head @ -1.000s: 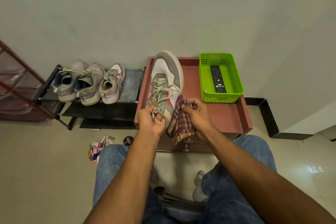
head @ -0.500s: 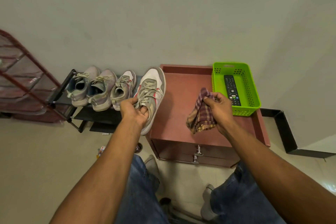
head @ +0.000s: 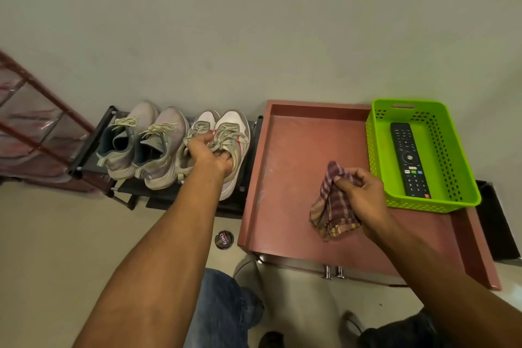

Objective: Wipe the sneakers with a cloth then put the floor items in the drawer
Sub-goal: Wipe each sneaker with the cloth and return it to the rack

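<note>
Sneakers point(head: 141, 144) are lined on the rack point(head: 93, 155); the rightmost sneaker point(head: 236, 135) is gripped by curled left hand point(head: 210, 154) fingers. Rightward, the cloth point(head: 332, 206) is pinched by right hand point(head: 364, 192) fingers above the counter point(head: 293, 150). A hasty release could tip it off the edge.

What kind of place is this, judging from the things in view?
Probably a home entryway or a room corner used for shoes. A low black shoe rack with four sneakers stands against a plain wall, beside a reddish drawer cabinet that carries a green basket with a remote control.
</note>
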